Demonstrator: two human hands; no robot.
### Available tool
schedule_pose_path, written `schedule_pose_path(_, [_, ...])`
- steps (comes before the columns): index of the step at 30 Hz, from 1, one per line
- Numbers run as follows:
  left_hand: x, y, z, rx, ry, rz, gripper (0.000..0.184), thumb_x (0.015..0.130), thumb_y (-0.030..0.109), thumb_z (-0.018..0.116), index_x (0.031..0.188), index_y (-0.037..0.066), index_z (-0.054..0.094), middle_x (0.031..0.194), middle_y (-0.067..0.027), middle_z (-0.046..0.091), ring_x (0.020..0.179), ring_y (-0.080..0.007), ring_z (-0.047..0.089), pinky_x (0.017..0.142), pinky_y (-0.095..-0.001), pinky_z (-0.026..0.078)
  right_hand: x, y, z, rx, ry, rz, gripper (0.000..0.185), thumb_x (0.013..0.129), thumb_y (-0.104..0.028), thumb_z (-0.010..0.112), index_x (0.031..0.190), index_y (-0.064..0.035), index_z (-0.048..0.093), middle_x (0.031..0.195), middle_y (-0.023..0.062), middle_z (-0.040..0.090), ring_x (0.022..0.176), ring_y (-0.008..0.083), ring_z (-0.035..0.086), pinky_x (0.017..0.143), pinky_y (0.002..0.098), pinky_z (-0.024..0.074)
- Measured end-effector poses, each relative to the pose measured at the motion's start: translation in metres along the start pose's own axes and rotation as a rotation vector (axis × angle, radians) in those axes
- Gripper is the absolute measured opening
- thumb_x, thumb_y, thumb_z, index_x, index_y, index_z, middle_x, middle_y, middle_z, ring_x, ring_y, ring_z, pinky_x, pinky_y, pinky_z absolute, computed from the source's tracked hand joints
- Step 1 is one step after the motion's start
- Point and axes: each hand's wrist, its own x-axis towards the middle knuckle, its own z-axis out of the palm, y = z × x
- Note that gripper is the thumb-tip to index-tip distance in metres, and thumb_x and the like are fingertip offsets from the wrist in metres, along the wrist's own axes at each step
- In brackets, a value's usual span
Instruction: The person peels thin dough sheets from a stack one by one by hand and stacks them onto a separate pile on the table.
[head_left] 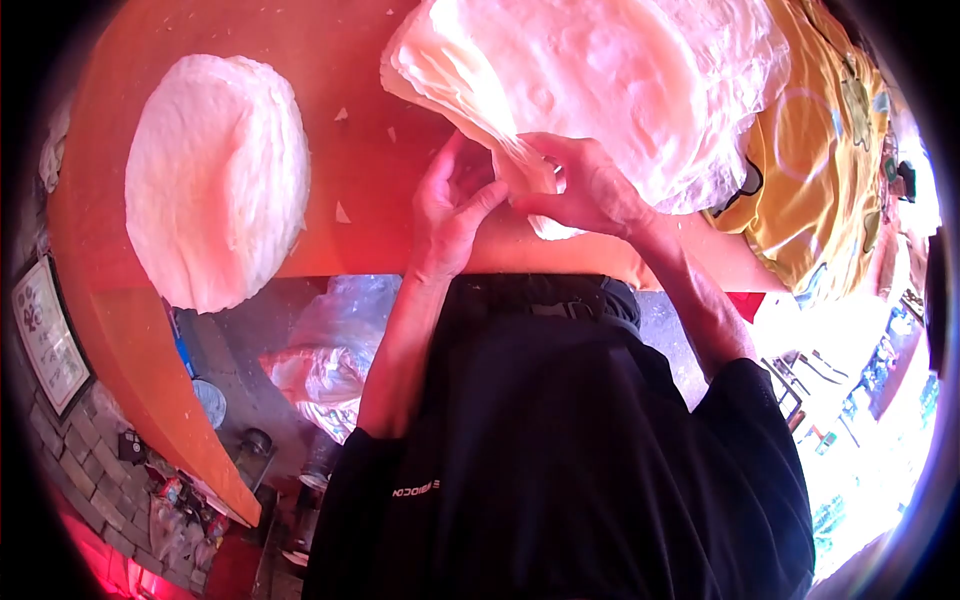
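Observation:
A large pile of thin, pale, round flatbreads lies on the orange table in front of me. The near-left edge of one flatbread is pulled together into folds between my hands. My left hand is closed at this edge, thumb and fingers pinching near the folds. From the other side, my right hand also pinches the gathered edge with thumb and forefinger. A loose flap hangs below the fingertips, close to the table's front edge. Further left, a separate stack of flatbreads reaches slightly past the table edge.
Small flatbread scraps are scattered on the orange table. A yellow patterned cloth lies at the right, against the pile. Below the table are a clear plastic bag and a metal pot. A framed sheet stands far left.

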Motion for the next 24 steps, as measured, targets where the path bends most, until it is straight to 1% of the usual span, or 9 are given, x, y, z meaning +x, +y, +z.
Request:
schedule_pose_path(6, [-0.001, 0.005, 0.006, 0.065, -0.042, 0.006, 0.075, 0.078, -0.007, 0.067, 0.142, -0.002, 0.027, 0.126, -0.0122, 0.049, 0.116, -0.0207, 0.051, 0.094, -0.0310, 0.048, 0.002, 0.000, -0.003, -0.014, -0.070, 0.074, 0.048, 0.073, -0.014, 0.072, 0.117, -0.0032, 0.060, 0.092, 0.0132, 0.068, 0.087, 0.0194, 0.065, 0.077, 0.0329, 0.0505])
schedule_pose_path(9, [0.000, 0.000, 0.006, 0.102, -0.033, 0.011, 0.074, 0.078, -0.009, 0.066, 0.141, -0.002, 0.027, 0.126, -0.0125, 0.049, 0.116, -0.0201, 0.051, 0.094, -0.0308, 0.048, 0.002, 0.003, 0.003, 0.070, -0.039, -0.013, 0.045, 0.075, -0.009, 0.068, 0.118, -0.0035, 0.059, 0.090, 0.0155, 0.067, 0.084, 0.0248, 0.066, 0.074, 0.0342, 0.0513])
schedule_pose_path(11, [0.000, -0.001, 0.010, 0.174, 0.038, 0.034, 0.072, 0.078, -0.009, 0.065, 0.140, -0.001, 0.028, 0.122, -0.0116, 0.052, 0.114, -0.0195, 0.053, 0.094, -0.0310, 0.047, 0.001, -0.006, 0.015, -0.100, 0.140, -0.189, 0.029, 0.073, -0.004, 0.062, 0.102, -0.0025, 0.060, 0.080, 0.0223, 0.064, 0.075, 0.0368, 0.065, 0.063, 0.0395, 0.0517])
schedule_pose_path(12, [0.001, -0.003, 0.012, 0.174, 0.038, 0.035, 0.072, 0.078, -0.009, 0.065, 0.140, -0.001, 0.028, 0.122, -0.0116, 0.052, 0.114, -0.0195, 0.053, 0.094, -0.0310, 0.047, 0.001, -0.002, 0.025, -0.150, 0.218, -0.231, 0.029, 0.072, -0.002, 0.058, 0.100, -0.0004, 0.056, 0.075, 0.0240, 0.062, 0.071, 0.0408, 0.063, 0.059, 0.0443, 0.0502])
schedule_pose_path(15, [0.004, -0.008, 0.014, 0.164, 0.167, 0.059, 0.065, 0.079, -0.007, 0.065, 0.136, -0.002, 0.035, 0.117, -0.0104, 0.055, 0.108, -0.0183, 0.056, 0.091, -0.0299, 0.048, 0.005, 0.006, 0.044, -0.320, 0.308, -0.354, 0.031, 0.072, -0.005, 0.058, 0.102, 0.0011, 0.053, 0.070, 0.0238, 0.060, 0.065, 0.0406, 0.062, 0.057, 0.0460, 0.0489])
schedule_pose_path(17, [0.007, -0.008, 0.010, 0.141, 0.252, -0.007, 0.058, 0.079, -0.006, 0.064, 0.132, -0.001, 0.041, 0.109, -0.0084, 0.059, 0.099, -0.0162, 0.059, 0.084, -0.0277, 0.049, 0.006, 0.004, 0.046, -0.337, 0.302, -0.328, 0.032, 0.071, -0.005, 0.058, 0.102, 0.0009, 0.052, 0.069, 0.0233, 0.060, 0.064, 0.0406, 0.061, 0.057, 0.0462, 0.0487])
schedule_pose_path(20, [0.006, -0.005, 0.008, 0.098, 0.223, -0.041, 0.054, 0.078, -0.006, 0.064, 0.129, -0.001, 0.046, 0.105, -0.0070, 0.060, 0.093, -0.0130, 0.059, 0.077, -0.0253, 0.049, 0.007, -0.001, 0.044, -0.371, 0.292, -0.282, 0.033, 0.071, -0.006, 0.059, 0.102, 0.0007, 0.051, 0.067, 0.0222, 0.059, 0.062, 0.0406, 0.060, 0.056, 0.0467, 0.0483])
schedule_pose_path(22, [0.005, -0.007, 0.003, 0.161, 0.216, -0.040, 0.054, 0.078, -0.006, 0.064, 0.129, -0.001, 0.046, 0.104, -0.0065, 0.060, 0.091, -0.0120, 0.058, 0.076, -0.0244, 0.048, 0.005, -0.006, 0.037, -0.296, 0.202, -0.299, 0.041, 0.071, 0.000, 0.061, 0.111, -0.0015, 0.051, 0.077, 0.0208, 0.062, 0.070, 0.0397, 0.062, 0.058, 0.0420, 0.0500])
schedule_pose_path(24, [0.006, -0.009, 0.001, 0.222, 0.209, -0.035, 0.054, 0.077, -0.006, 0.064, 0.128, -0.001, 0.046, 0.102, -0.0060, 0.060, 0.090, -0.0110, 0.058, 0.075, -0.0235, 0.048, 0.007, -0.008, 0.032, -0.269, 0.214, -0.286, 0.033, 0.071, -0.006, 0.063, 0.103, -0.0019, 0.054, 0.074, 0.0200, 0.062, 0.068, 0.0396, 0.062, 0.058, 0.0429, 0.0500])
